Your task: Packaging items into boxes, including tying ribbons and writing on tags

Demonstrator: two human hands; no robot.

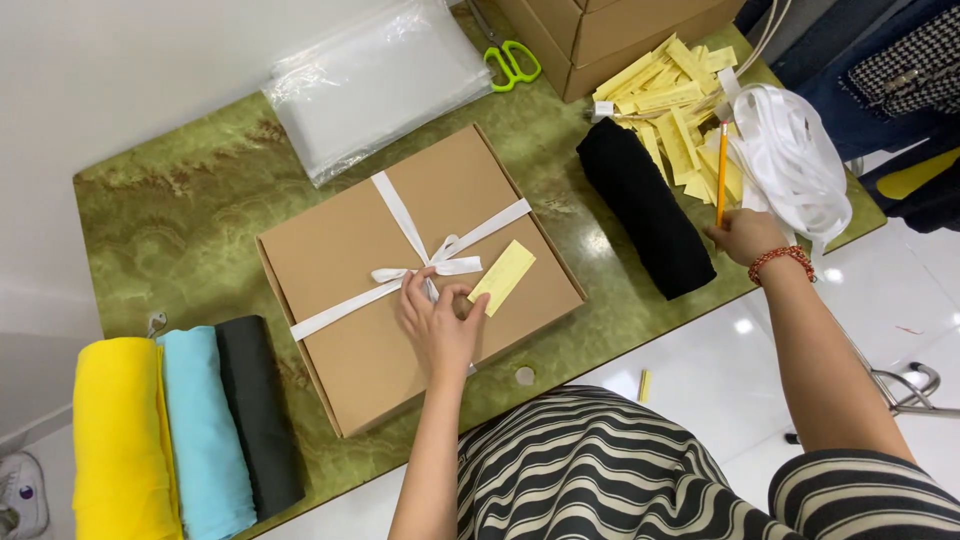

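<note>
Nearest to me I see the left hand (440, 325), the forearm coming up from the striped clothing. The hand lies on the lid of the brown cardboard box (340, 270), fingers bent, and its grip pinches the lower end of a yellow paper slip (503, 276), just beside the bow of the white ribbon (425, 262) that crosses the box. The slip lies flat on the lid, pointing away to the right of the fingers.

The box sits in the middle of the green tabletop (180, 220). Left of it lie three rolled cloths (180, 430): yellow, light blue and black.

Farther right, the right hand (745, 236) is stretched out, with a red bead bracelet on the wrist. Its grip closes on an orange pencil (721, 172), which stands nearly upright over a pile of yellow slips (670, 100). A black roll (645, 205) lies between the box and this hand, and a bundle of white ribbon (795, 160) is just beside it.

At the far edge I see clear plastic bags (375, 80) and green scissors (512, 62).
</note>
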